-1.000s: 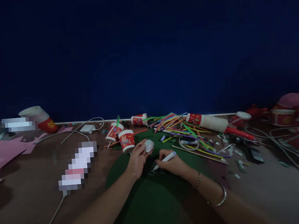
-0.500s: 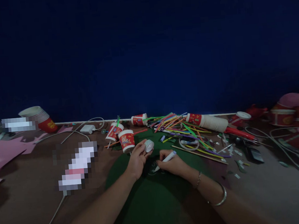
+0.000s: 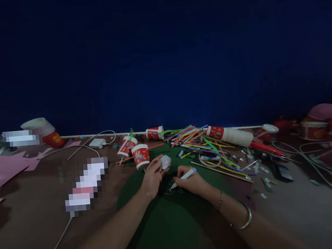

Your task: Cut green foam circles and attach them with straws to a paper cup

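Observation:
Between the fingers of my left hand (image 3: pixel 153 178) is a small round object with a clear, whitish face (image 3: pixel 165 162), perhaps a roll of tape. My right hand (image 3: pixel 189 181) grips a white marker (image 3: pixel 186 176), its tip pointing down and left at a dark green round sheet (image 3: pixel 162 224). Faint pale circular lines (image 3: pixel 169 189) show on the sheet under the tip. A red paper cup (image 3: pixel 141 157) stands just beyond my left hand. The marker's purple cap (image 3: pixel 180 153) lies on the sheet beyond my hands.
Colourful sticks (image 3: pixel 190 136) are heaped at the back, beside a lying stack of paper cups (image 3: pixel 236 137). Scissors with red handles (image 3: pixel 267 148) and scraps lie right. A power strip (image 3: pixel 87 182), white adapter (image 3: pixel 97 143) and pink paper (image 3: pixel 8 171) are left.
The marker tip has shifted very slightly within the pale lines, and a little more line shows beneath my right hand. My left hand stays in place with the round object.

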Action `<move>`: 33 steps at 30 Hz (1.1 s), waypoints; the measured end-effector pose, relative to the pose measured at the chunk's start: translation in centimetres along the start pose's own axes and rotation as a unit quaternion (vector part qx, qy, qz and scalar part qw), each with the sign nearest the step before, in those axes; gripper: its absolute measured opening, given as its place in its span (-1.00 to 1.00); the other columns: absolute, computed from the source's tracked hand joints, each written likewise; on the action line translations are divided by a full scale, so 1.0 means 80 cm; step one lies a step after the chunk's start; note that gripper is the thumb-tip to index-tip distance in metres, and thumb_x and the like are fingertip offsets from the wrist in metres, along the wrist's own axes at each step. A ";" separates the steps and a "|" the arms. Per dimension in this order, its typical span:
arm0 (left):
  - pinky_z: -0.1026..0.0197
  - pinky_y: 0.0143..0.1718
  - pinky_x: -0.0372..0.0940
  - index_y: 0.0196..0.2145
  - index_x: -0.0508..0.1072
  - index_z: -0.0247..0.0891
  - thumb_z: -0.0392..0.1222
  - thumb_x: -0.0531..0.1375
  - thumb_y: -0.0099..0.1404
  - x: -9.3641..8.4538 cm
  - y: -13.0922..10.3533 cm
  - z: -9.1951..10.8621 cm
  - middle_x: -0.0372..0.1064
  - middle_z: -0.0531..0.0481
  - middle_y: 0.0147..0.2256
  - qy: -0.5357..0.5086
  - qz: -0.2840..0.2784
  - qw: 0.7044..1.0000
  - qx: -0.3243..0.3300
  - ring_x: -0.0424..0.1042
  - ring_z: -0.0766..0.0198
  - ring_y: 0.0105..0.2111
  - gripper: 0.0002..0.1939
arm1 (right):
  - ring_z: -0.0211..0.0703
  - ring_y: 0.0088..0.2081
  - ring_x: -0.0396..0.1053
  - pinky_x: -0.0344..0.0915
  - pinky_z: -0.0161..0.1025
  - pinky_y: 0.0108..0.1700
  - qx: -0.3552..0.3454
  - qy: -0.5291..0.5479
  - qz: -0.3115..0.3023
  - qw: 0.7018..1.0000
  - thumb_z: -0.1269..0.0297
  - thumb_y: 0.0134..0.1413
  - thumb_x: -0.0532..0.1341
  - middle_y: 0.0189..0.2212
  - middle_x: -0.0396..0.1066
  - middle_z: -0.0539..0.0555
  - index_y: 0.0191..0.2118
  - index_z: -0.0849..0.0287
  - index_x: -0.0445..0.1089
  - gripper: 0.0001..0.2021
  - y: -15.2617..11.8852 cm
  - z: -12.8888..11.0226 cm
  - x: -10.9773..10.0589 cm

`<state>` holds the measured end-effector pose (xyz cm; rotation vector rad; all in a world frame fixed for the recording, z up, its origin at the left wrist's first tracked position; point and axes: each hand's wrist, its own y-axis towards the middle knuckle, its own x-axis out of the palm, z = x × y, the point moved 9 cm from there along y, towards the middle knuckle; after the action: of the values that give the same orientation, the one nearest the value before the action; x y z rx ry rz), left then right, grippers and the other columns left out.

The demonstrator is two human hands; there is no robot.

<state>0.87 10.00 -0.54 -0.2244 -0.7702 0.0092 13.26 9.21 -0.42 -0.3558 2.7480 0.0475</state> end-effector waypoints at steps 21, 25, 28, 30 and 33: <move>0.17 -0.15 0.29 -0.27 0.44 -0.31 -0.26 0.23 0.06 0.000 0.000 0.001 0.47 -0.07 -0.29 0.009 -0.002 1.000 0.004 0.43 0.23 -0.26 -0.78 | -0.39 -0.69 0.12 -0.01 -0.46 -0.67 0.005 -0.005 0.002 1.000 0.33 -0.18 0.20 -0.76 0.21 -0.14 -0.63 0.16 0.16 -0.82 -0.003 -0.007 -0.001; 0.17 -0.15 0.29 -0.27 0.45 -0.30 -0.25 0.24 0.05 -0.001 0.001 0.001 0.47 -0.07 -0.29 0.010 -0.004 1.000 0.005 0.43 0.23 -0.26 -0.76 | -0.39 -0.68 0.11 -0.02 -0.45 -0.66 0.000 -0.013 0.003 1.000 0.34 -0.18 0.19 -0.75 0.21 -0.13 -0.63 0.16 0.16 -0.83 -0.002 -0.008 -0.002; 0.17 -0.14 0.28 -0.28 0.45 -0.28 -0.23 0.25 0.05 -0.001 0.001 0.000 0.47 -0.06 -0.29 0.014 -0.006 1.000 0.006 0.43 0.22 -0.26 -0.77 | -0.39 -0.68 0.10 -0.02 -0.45 -0.65 -0.008 -0.023 0.007 1.000 0.34 -0.18 0.18 -0.75 0.20 -0.13 -0.64 0.16 0.16 -0.82 -0.002 -0.008 -0.002; 0.17 -0.14 0.28 -0.28 0.45 -0.28 -0.23 0.24 0.05 -0.001 0.002 0.000 0.47 -0.06 -0.28 0.015 -0.006 1.000 0.005 0.43 0.23 -0.25 -0.77 | -0.39 -0.67 0.10 -0.03 -0.45 -0.66 -0.010 -0.023 0.007 1.000 0.34 -0.19 0.19 -0.75 0.19 -0.14 -0.64 0.16 0.16 -0.82 -0.001 -0.006 -0.002; 0.17 -0.14 0.28 -0.28 0.45 -0.29 -0.25 0.23 0.06 -0.002 0.002 0.000 0.47 -0.07 -0.28 0.010 -0.002 1.000 0.006 0.44 0.22 -0.25 -0.79 | -0.40 -0.68 0.10 -0.03 -0.46 -0.66 -0.005 -0.007 0.004 1.000 0.35 -0.20 0.19 -0.75 0.20 -0.14 -0.63 0.17 0.16 -0.83 0.000 -0.002 -0.001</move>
<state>0.80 10.15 -0.68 -0.2107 -0.7513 0.0072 13.26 9.20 -0.28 -0.3473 2.7357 0.0662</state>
